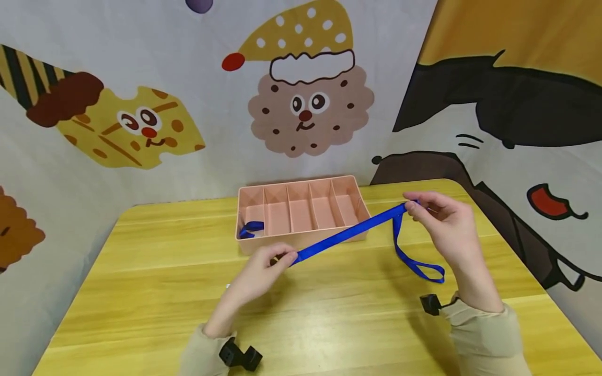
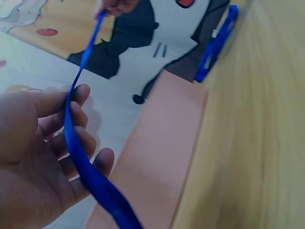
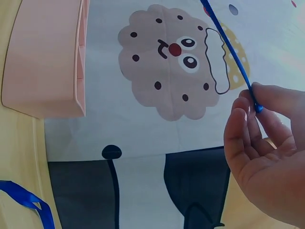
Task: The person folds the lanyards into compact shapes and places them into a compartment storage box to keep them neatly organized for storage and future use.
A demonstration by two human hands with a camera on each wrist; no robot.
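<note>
A blue ribbon (image 1: 348,236) is stretched at a slant between both hands above the table. My left hand (image 1: 263,271) pinches its lower left part between thumb and index finger. In the left wrist view, the ribbon (image 2: 71,129) passes across that hand's fingers and continues below them. Higher up at the right, my right hand (image 1: 447,224) pinches the ribbon between thumb and fingertips. From there a loose length hangs down and ends in a loop. Behind the ribbon stands a pink divided box (image 1: 301,239); a dark blue ribbon piece (image 1: 251,227) lies in its leftmost compartment.
The box stands near the back of a yellow wood-grain table (image 1: 155,277). A patterned cloth (image 1: 216,172) with cartoon figures hangs behind. Black wrist cameras (image 1: 240,355) sit on both sleeves. Beside the left hand, a small white thing (image 1: 228,286) shows, too small to identify.
</note>
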